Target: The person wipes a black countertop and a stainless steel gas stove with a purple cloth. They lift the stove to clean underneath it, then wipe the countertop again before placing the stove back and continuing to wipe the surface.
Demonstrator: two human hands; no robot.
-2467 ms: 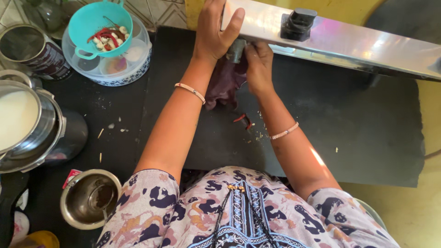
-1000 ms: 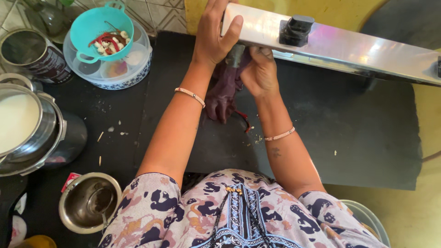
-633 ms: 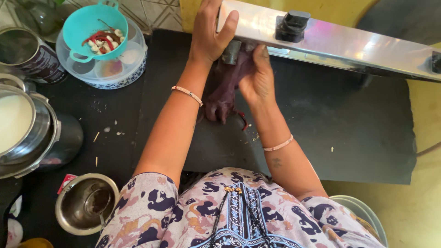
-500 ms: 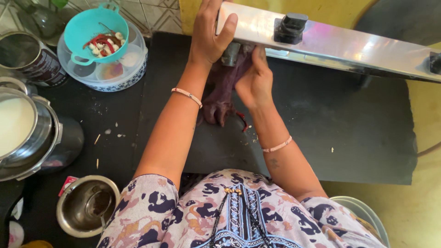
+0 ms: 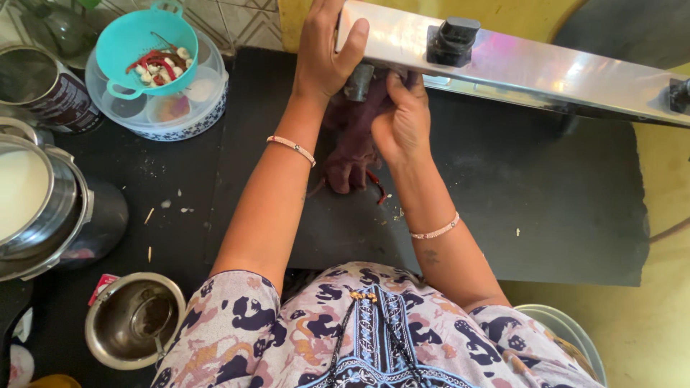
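Tilting up off the black counter (image 5: pixel 546 201), the steel stove (image 5: pixel 532 68) takes centre stage, raised so its underside can be reached. At its near-left corner the left hand (image 5: pixel 323 57) clamps over the edge, thumb on top, fingers hidden behind, holding it up. Just below that corner, the right hand (image 5: pixel 402 118) presses a maroon cloth (image 5: pixel 352 154) against the stove's underside, fingers curled into the fabric, its tail trailing onto the counter. Left of the stove sits a teal bowl (image 5: pixel 147 47).
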